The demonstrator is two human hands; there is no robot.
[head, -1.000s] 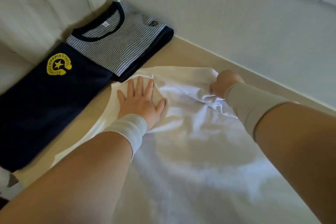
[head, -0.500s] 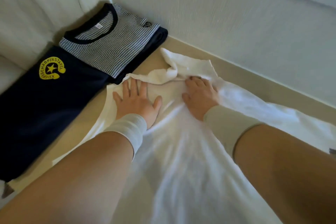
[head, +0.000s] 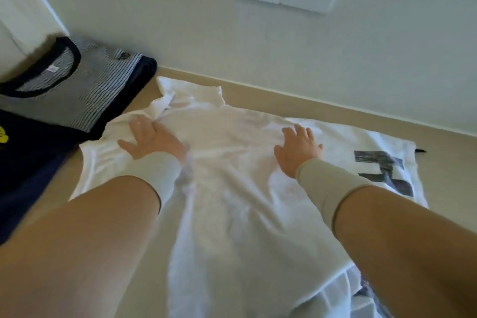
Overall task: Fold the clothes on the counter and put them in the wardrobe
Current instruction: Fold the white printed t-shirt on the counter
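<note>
Smoothing stage: white tee (head: 232, 162) lies spread on the table (head: 444, 162), both hands flat on it, fingers spread, left hand (head: 149, 141) near the bunched sleeve, right hand (head: 299, 150) mid-cloth. Next I'd guess fold a side in.

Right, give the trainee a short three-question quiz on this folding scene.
1. True or false: both hands lie flat on the white T-shirt.
2. Which folded garment lies on top of the pile at the left? A) striped shirt B) red towel C) green jacket
3. Fill in: the dark print on the white T-shirt shows near the person's ____ hand.

Key:
1. True: left hand and right hand press it with fingers spread.
2. A: the striped shirt rests on the navy garment.
3. Right: the print sits beyond that hand.
</note>
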